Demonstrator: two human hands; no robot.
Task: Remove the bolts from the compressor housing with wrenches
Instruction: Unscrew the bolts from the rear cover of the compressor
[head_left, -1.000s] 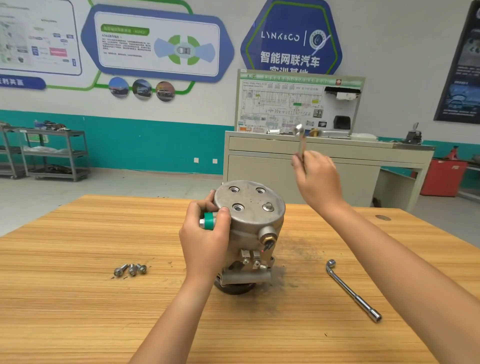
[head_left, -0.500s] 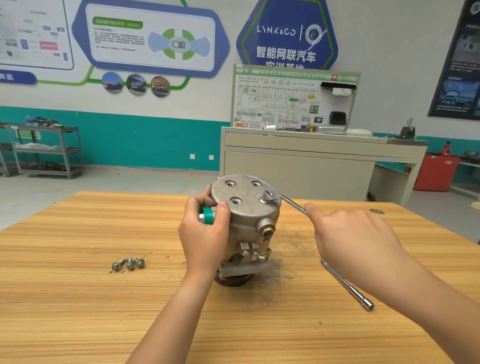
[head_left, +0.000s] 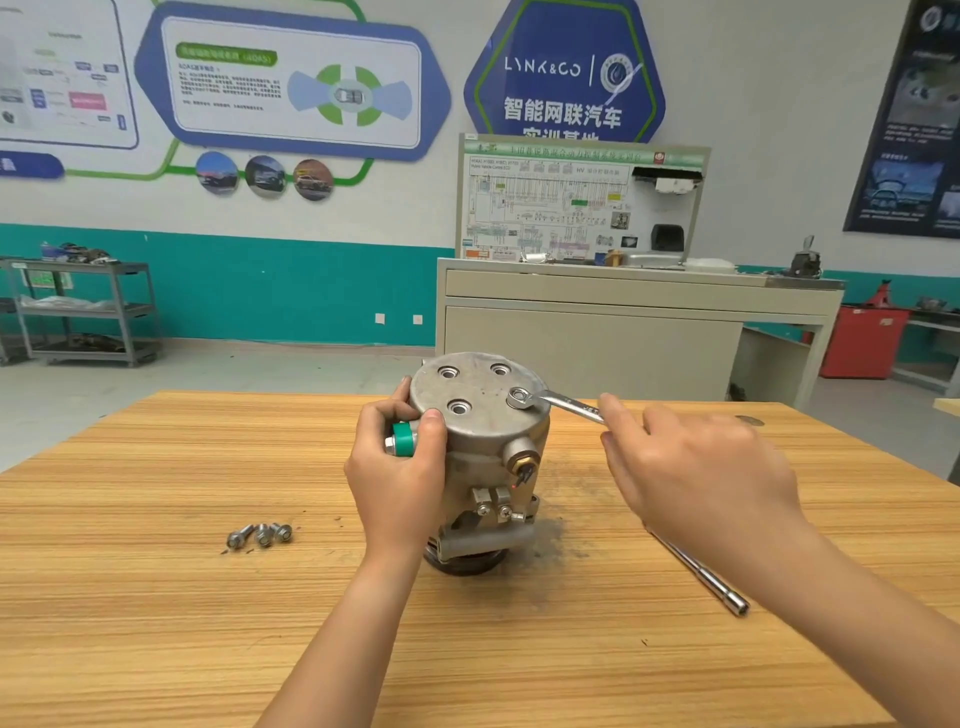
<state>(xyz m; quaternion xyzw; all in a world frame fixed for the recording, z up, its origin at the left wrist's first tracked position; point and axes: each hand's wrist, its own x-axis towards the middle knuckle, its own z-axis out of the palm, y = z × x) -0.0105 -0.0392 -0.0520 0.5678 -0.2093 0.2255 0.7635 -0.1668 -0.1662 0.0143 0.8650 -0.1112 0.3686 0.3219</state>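
The grey compressor housing (head_left: 480, 441) stands upright on the wooden table (head_left: 156, 597). Its round top plate shows three empty bolt holes and one bolt at the right. A ring wrench (head_left: 558, 401) sits with its ring over that bolt, its handle pointing right. My right hand (head_left: 696, 473) grips the wrench handle. My left hand (head_left: 397, 480) grips the housing's left side, around a green-capped port (head_left: 404, 439). Three removed bolts (head_left: 260, 535) lie together on the table to the left.
An L-shaped socket wrench (head_left: 706, 579) lies on the table to the right, partly under my right forearm. Beyond the table stand a beige bench (head_left: 623, 327) with a wiring panel, a grey shelf cart (head_left: 83, 312) at left and a red cabinet (head_left: 862, 343) at right.
My right hand came down from the air with the ring wrench and set its ring on the last bolt. My left hand kept its hold on the housing.
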